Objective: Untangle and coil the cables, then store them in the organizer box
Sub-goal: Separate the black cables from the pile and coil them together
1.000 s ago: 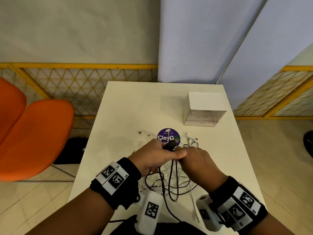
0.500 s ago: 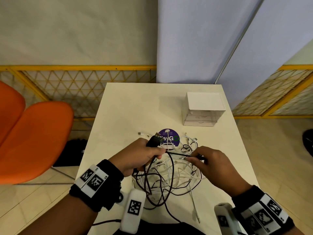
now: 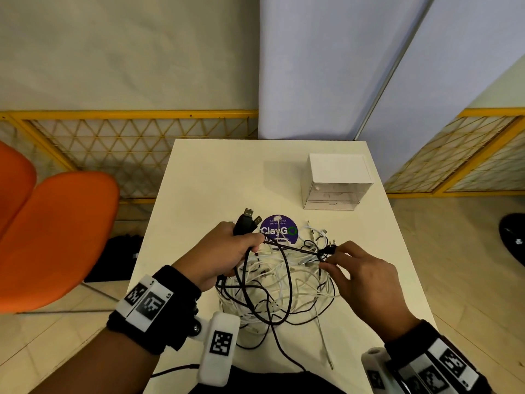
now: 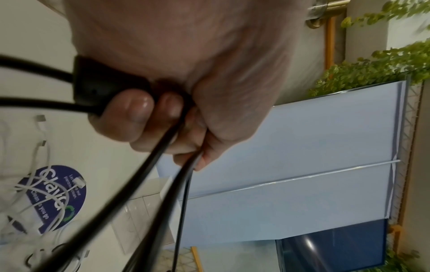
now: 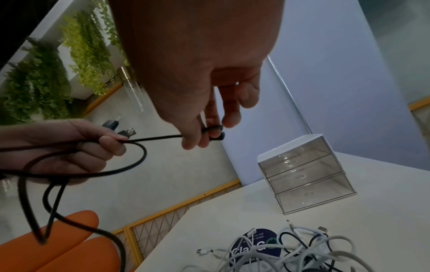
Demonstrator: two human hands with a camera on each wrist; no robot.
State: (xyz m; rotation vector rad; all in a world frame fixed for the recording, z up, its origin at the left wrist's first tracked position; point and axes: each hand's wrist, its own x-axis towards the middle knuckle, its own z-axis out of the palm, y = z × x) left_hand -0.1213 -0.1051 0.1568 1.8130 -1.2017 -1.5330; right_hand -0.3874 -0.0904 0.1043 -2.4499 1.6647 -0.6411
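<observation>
A tangle of white and black cables (image 3: 278, 282) lies on the white table (image 3: 216, 177), seen too in the right wrist view (image 5: 302, 252). My left hand (image 3: 227, 251) grips a bundle of black cable (image 4: 149, 165) with USB plugs (image 3: 246, 220) sticking up past the fist. A short taut stretch of that black cable (image 5: 158, 138) runs across to my right hand (image 3: 358, 268), which pinches its small plug end (image 3: 329, 249) between thumb and fingers above the pile. The organizer box (image 3: 336, 182), white-topped with clear drawers (image 5: 302, 176), stands shut at the back right.
A round purple sticker (image 3: 279, 231) sits on the table under the far side of the pile. An orange chair (image 3: 56, 234) stands to the left of the table. A yellow mesh railing (image 3: 127, 137) and pale blue panels (image 3: 326, 66) are behind.
My hands, close together a second ago, have drawn apart. The left has lifted the USB plugs clear and the right has pulled the plug end rightward, stretching the black cable.
</observation>
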